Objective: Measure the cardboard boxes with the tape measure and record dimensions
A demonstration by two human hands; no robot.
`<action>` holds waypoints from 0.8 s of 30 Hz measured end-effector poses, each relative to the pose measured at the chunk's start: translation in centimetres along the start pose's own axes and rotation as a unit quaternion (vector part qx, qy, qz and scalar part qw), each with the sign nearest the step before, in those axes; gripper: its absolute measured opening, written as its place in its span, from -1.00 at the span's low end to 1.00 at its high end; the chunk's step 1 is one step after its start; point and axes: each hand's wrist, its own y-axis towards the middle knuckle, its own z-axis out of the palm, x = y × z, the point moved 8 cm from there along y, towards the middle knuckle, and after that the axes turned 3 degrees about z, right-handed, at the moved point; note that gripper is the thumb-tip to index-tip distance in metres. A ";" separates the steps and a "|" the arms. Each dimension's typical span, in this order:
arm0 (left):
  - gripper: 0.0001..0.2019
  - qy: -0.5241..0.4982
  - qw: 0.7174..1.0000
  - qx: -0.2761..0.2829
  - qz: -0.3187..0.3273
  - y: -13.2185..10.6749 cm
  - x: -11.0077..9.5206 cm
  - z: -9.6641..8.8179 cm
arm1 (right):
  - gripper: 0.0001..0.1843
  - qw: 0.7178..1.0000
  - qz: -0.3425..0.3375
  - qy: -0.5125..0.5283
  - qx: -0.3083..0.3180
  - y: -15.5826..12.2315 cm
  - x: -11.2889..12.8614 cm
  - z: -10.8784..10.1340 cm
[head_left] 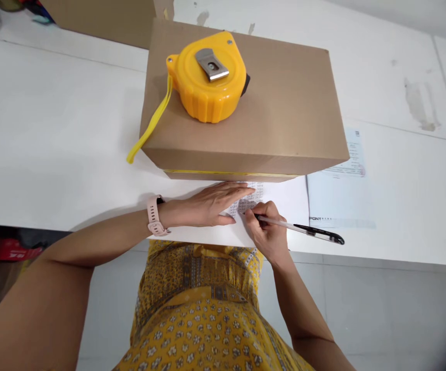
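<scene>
My left hand (211, 204) lies flat with fingers stretched out on a printed sheet of paper (280, 198) at the table's near edge. My right hand (266, 229) pinches a clear pen with a black cap (303, 229), its tip on the sheet just beside my left fingertips. Right behind both hands stands a closed brown cardboard box (284, 113). A yellow tape measure (207, 77) with a metal clip lies on the box's lid, its yellow strap (149, 126) hanging over the left side. A pink watch (154, 215) is on my left wrist.
The white table (45, 134) stretches to both sides. A second printed sheet (339, 196) lies to the right of the box. Another cardboard box (102, 20) stands at the back. Red items (6, 250) sit under the table at the left. Grey floor is below.
</scene>
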 end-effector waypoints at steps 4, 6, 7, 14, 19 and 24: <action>-0.25 -0.001 1.000 -0.001 0.002 0.0 0.0 0.0 | -0.76 1.000 0.000 -0.004 0.000 0.0 0.0 0.1; -0.25 0.000 1.000 -0.003 0.006 0.0 0.0 0.1 | -0.76 1.000 0.000 -0.006 0.000 0.0 0.0 0.1; -0.25 0.001 1.000 -0.004 0.007 0.0 0.0 0.1 | -0.76 1.000 0.000 -0.007 0.000 0.0 0.0 0.1; -0.26 0.004 1.000 -0.001 0.008 0.0 -0.1 0.1 | -0.75 1.000 0.004 -0.003 0.002 -0.1 -0.1 0.1; -0.25 -0.002 1.000 -0.001 0.007 0.0 0.0 0.0 | -0.74 1.000 0.011 0.004 0.007 0.0 -0.2 0.2; -0.24 0.002 1.000 -0.003 0.009 0.0 0.0 0.1 | -0.74 1.000 0.021 0.017 0.010 -0.1 -0.6 0.2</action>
